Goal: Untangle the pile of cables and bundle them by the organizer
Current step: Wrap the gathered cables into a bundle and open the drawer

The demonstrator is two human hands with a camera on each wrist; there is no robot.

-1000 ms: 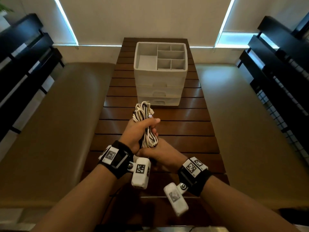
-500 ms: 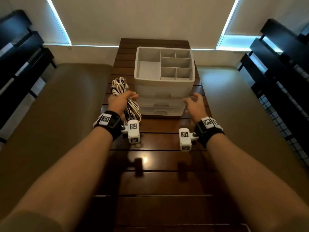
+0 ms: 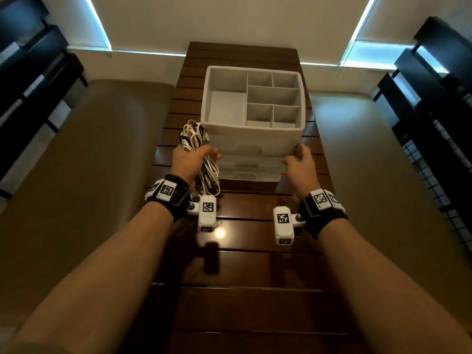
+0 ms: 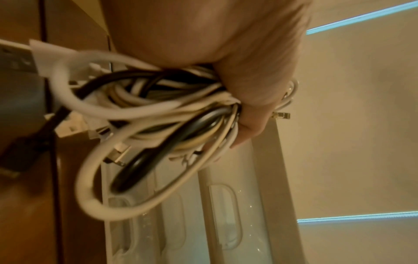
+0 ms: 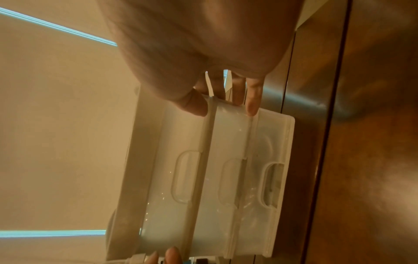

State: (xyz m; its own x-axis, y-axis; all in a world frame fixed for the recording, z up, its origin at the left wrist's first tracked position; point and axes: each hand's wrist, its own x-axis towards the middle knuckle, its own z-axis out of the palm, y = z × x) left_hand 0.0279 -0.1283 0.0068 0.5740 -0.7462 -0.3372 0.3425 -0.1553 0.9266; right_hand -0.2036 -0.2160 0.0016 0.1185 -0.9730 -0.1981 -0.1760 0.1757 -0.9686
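Note:
A white organizer [image 3: 252,139] with open top compartments and three shut drawers stands in the middle of the wooden table [image 3: 242,264]. My left hand [image 3: 201,155] grips a tangled bundle of white and black cables [image 3: 196,139] at the organizer's front left corner. The left wrist view shows the cables [image 4: 158,107] looped under my curled left hand [image 4: 248,100], plugs dangling, with the drawer fronts [image 4: 237,196] just behind. My right hand [image 3: 298,159] touches the organizer's front right corner, empty. In the right wrist view its thumb [image 5: 196,105] and fingers lie against that corner of the organizer [image 5: 203,169].
Beige padded benches run along the table's left [image 3: 76,175] and right [image 3: 383,175] sides. Dark slatted frames stand at both outer edges. The table continues behind the organizer up to the wall.
Both hands held the bundle near me a second ago. The right hand let go and moved to the organizer's right corner; the left carried the cables forward to its left corner.

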